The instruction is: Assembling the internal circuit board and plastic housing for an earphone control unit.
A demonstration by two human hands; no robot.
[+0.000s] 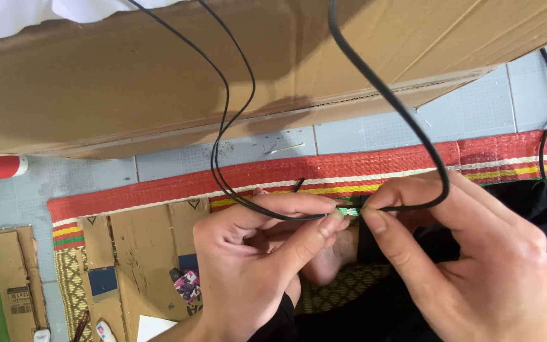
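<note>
Two bare hands met over the striped woven mat. On the left, the left hand pinched the thin black rubber-coated cable between thumb and forefinger; the right hand clamped its looped end beside a small green piece. Steady, close pinches probably kept the loop from slipping.

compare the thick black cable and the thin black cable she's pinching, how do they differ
The thick cable is plainly heavier than the thin cable. The thick cable bends into the right hand; the thin cable loops as a doubled strand into the left hand. Both are black and meet at the fingertips.
</note>
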